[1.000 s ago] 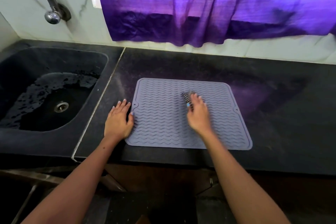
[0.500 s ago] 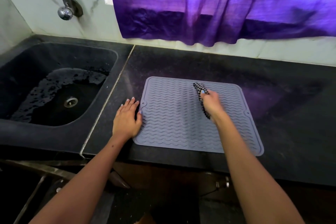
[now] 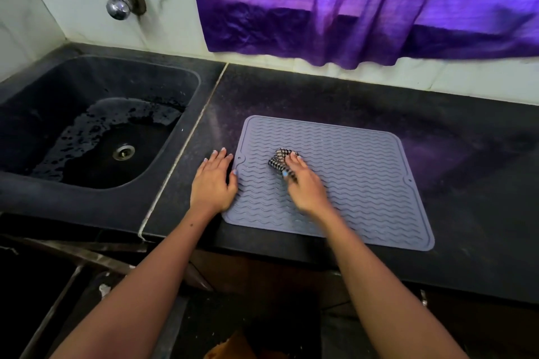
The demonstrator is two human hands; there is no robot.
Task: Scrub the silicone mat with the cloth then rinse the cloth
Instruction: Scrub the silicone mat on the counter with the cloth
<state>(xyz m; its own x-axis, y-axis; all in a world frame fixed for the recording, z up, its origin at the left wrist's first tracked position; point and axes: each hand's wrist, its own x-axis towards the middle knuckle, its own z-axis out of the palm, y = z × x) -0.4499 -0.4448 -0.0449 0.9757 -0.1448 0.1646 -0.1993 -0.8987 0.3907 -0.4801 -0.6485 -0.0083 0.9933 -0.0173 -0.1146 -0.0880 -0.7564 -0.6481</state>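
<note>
Cloth (image 3: pixel 280 161) is back at the left-centre of the silicone mat (image 3: pixel 350 172), bunched under your right hand (image 3: pixel 304 188), which grips it after that swing toward the far edge. Your scrubbing looks mid-course; rinsing waits. Left hand (image 3: pixel 212 186) stays flat, fingers straight, pinning the mat's left edge. Around you: black countertop (image 3: pixel 466 131), wet sink (image 3: pixel 87 131), tap (image 3: pixel 118 6), purple curtain (image 3: pixel 350 3).

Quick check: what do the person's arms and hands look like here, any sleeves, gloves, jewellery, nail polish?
Both forearms are bare as far as the frame shows: no sleeves, gloves, watch or bracelets. No rings are visible on the left hand or the right hand. The fingernails on both hands carry pale light-blue polish. The right hand is slightly motion-blurred, so small details there are hard to confirm.
</note>
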